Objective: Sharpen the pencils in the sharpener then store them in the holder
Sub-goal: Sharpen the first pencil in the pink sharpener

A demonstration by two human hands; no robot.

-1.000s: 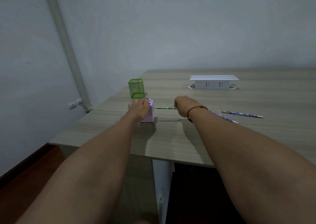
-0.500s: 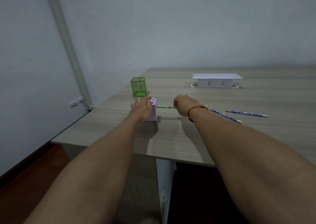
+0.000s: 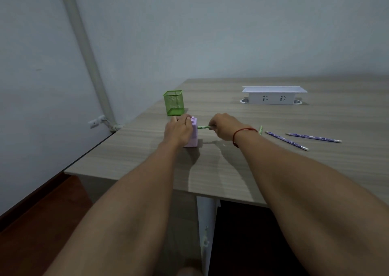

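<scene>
The green pencil (image 3: 203, 126) lies level above the bench (image 3: 147, 162), its left end stuck in the right side of the lilac sharpener (image 3: 194, 137), near that block's top. The right hand (image 3: 224, 127) pinches the pencil just right of the sharpener, fingers curled round the shaft and hiding the rest of it. The left hand (image 3: 179, 129) grips the sharpener from the left, fingers bent over its top, and the block stands upright on the bench close to the left edge. Just behind the left hand stands the green mesh holder (image 3: 173, 102), upright; nothing shows above its rim. A red bracelet (image 3: 242, 133) circles the right wrist, and a short green sliver shows just past it; whether that belongs to the same pencil cannot be told. Right of that wrist a purple pencil (image 3: 286, 140) lies slantwise on the bench, and a second purple pencil (image 3: 313, 138) lies near it, the two apart. Farther back sits a white socket box (image 3: 273, 96). A pale pipe (image 3: 84, 44) runs down the wall (image 3: 210, 33) at left.
</scene>
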